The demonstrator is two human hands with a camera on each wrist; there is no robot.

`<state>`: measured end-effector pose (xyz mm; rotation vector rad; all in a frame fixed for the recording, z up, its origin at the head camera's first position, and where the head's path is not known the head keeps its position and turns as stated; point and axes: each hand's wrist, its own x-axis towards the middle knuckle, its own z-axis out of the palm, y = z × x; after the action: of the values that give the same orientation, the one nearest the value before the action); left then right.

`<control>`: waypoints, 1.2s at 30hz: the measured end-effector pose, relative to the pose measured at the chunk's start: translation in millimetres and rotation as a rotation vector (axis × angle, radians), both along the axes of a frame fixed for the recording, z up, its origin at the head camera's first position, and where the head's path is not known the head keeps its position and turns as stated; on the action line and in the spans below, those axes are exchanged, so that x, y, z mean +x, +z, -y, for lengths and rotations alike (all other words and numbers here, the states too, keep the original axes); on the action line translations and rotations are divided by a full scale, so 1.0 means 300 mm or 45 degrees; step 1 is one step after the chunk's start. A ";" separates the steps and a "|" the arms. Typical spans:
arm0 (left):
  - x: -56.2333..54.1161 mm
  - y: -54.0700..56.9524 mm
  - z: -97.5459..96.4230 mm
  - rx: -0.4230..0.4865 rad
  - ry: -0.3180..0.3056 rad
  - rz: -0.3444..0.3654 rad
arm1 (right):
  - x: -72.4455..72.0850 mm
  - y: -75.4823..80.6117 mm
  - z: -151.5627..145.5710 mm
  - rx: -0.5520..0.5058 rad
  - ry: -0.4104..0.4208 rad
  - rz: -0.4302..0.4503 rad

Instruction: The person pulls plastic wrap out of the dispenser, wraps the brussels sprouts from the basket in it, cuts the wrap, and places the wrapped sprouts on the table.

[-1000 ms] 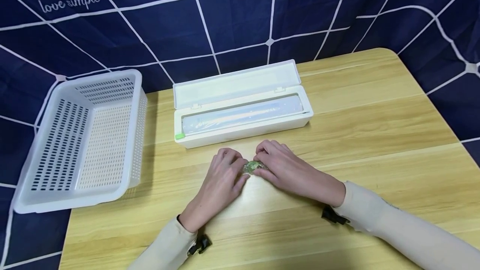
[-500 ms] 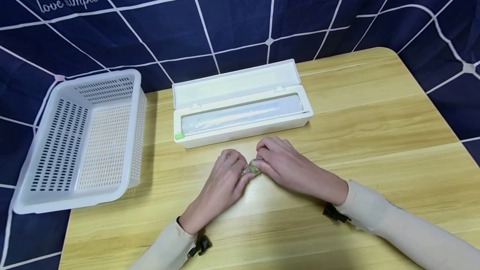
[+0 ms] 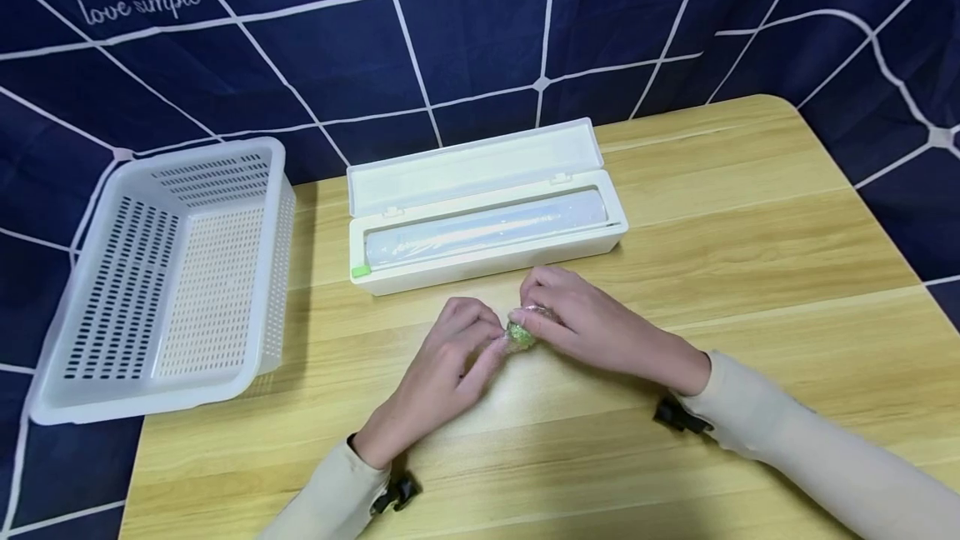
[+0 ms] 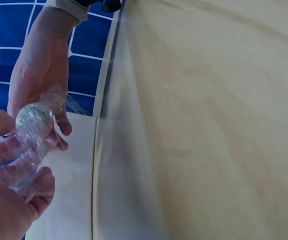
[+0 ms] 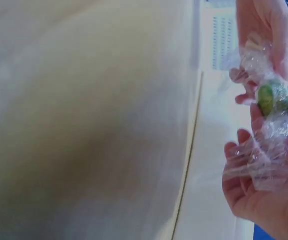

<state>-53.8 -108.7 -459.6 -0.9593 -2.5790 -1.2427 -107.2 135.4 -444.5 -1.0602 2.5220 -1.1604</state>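
Note:
Between the two hands is a small, round green fruit, perhaps a lime (image 3: pixel 520 334), wrapped in clear cling film (image 5: pixel 270 170). The left hand (image 3: pixel 442 357) pinches the film at the fruit's left side with thumb and fingers. On the other side, the right hand (image 3: pixel 588 323) holds the fruit, its thumb lying over the top. In the right wrist view, the lime (image 5: pixel 273 98) shows through the film, and loose, crumpled wrap spreads over the right palm. The left wrist view shows the wrapped lime (image 4: pixel 32 116) among the fingers, partly blurred by the film.
Just behind the hands stands a long white cling film box (image 3: pixel 491 269), lid raised, a roll of film (image 3: pixel 487 230) inside and a green tab at its left end. A white perforated basket (image 3: pixel 258 298) sits at the left on the wooden table (image 3: pixel 750 273). Dark blue cloth hangs behind.
The fruit has shifted slightly right and turned between the hands. The right hand has moved a little right, its thumb now over the fruit. Box and basket stay put.

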 end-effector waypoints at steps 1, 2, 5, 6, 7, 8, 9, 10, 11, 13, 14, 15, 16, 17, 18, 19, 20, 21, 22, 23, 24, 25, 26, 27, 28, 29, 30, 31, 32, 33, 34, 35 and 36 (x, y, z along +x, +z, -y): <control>0.000 0.003 0.003 0.034 -0.015 0.007 | -0.005 0.006 -0.005 -0.013 0.009 0.037; 0.000 0.007 0.006 0.063 -0.027 0.018 | -0.009 0.012 -0.010 -0.024 0.019 0.074; -0.001 0.015 0.013 0.130 -0.031 0.030 | -0.022 0.026 -0.018 -0.061 0.043 0.154; -0.002 0.016 0.015 0.139 -0.027 0.034 | -0.025 0.027 -0.019 -0.069 0.050 0.168; -0.002 0.017 0.017 0.143 -0.026 0.039 | -0.028 0.028 -0.021 -0.078 0.055 0.179; -0.002 0.018 0.019 0.138 -0.028 0.048 | -0.029 0.028 -0.022 -0.084 0.061 0.185; -0.002 0.018 0.021 0.135 -0.036 0.054 | -0.030 0.028 -0.023 -0.089 0.065 0.189; -0.002 0.018 0.023 0.131 -0.050 0.068 | -0.031 0.027 -0.024 -0.093 0.068 0.190; -0.001 0.019 0.024 0.127 -0.070 0.083 | -0.031 0.026 -0.024 -0.096 0.069 0.188; 0.001 0.022 0.029 0.122 -0.122 0.116 | -0.030 0.025 -0.022 -0.103 0.072 0.181; 0.002 0.023 0.031 0.123 -0.151 0.135 | -0.029 0.025 -0.021 -0.106 0.072 0.177; 0.003 0.023 0.034 0.126 -0.178 0.149 | -0.028 0.026 -0.019 -0.111 0.072 0.173; 0.003 0.025 0.037 0.127 -0.200 0.156 | -0.027 0.027 -0.018 -0.117 0.073 0.169; 0.003 0.024 0.039 0.131 -0.218 0.154 | -0.025 0.029 -0.016 -0.120 0.073 0.165; 0.003 0.023 0.043 0.138 -0.232 0.150 | -0.024 0.032 -0.015 -0.124 0.074 0.160; 0.001 0.022 0.045 0.144 -0.244 0.147 | -0.022 0.035 -0.014 -0.127 0.075 0.156; 0.000 0.021 0.048 0.149 -0.253 0.137 | -0.021 0.038 -0.013 -0.127 0.075 0.155; -0.003 0.019 0.050 0.152 -0.260 0.126 | -0.020 0.042 -0.012 -0.125 0.076 0.156; -0.006 0.019 0.054 0.159 -0.269 0.125 | -0.020 0.046 -0.011 -0.122 0.080 0.159; -0.009 0.020 0.057 0.165 -0.279 0.132 | -0.020 0.049 -0.010 -0.118 0.083 0.161; -0.011 0.021 0.059 0.164 -0.290 0.144 | -0.021 0.052 -0.009 -0.112 0.086 0.165; -0.014 0.022 0.062 0.159 -0.299 0.155 | -0.022 0.054 -0.008 -0.105 0.092 0.169; -0.016 0.025 0.064 0.154 -0.304 0.162 | -0.023 0.055 -0.007 -0.098 0.101 0.174; -0.017 0.026 0.066 0.147 -0.305 0.165 | -0.024 0.057 -0.006 -0.092 0.111 0.178; -0.018 0.029 0.066 0.142 -0.303 0.158 | -0.025 0.058 -0.005 -0.085 0.121 0.182; -0.018 0.031 0.065 0.136 -0.297 0.138 | -0.026 0.059 -0.005 -0.075 0.133 0.183; -0.018 0.032 0.063 0.135 -0.289 0.109 | -0.027 0.059 -0.005 -0.068 0.147 0.185; -0.019 0.032 0.060 0.136 -0.278 0.066 | -0.027 0.059 -0.005 -0.059 0.162 0.189; -0.019 0.032 0.056 0.140 -0.267 0.018 | -0.027 0.059 -0.006 -0.055 0.179 0.196; -0.019 0.031 0.052 0.144 -0.256 -0.033 | -0.026 0.059 -0.006 -0.051 0.195 0.206; -0.019 0.030 0.049 0.148 -0.244 -0.081 | -0.025 0.059 -0.006 -0.048 0.211 0.215; -0.018 0.030 0.046 0.151 -0.231 -0.124 | -0.024 0.058 -0.005 -0.051 0.226 0.225; -0.019 0.029 0.044 0.152 -0.218 -0.163 | -0.024 0.057 -0.004 -0.055 0.239 0.237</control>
<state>-59.4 -122.0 -451.0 -1.2137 -2.3393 -1.3118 -114.4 136.6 -427.5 -1.1150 2.2144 -1.2048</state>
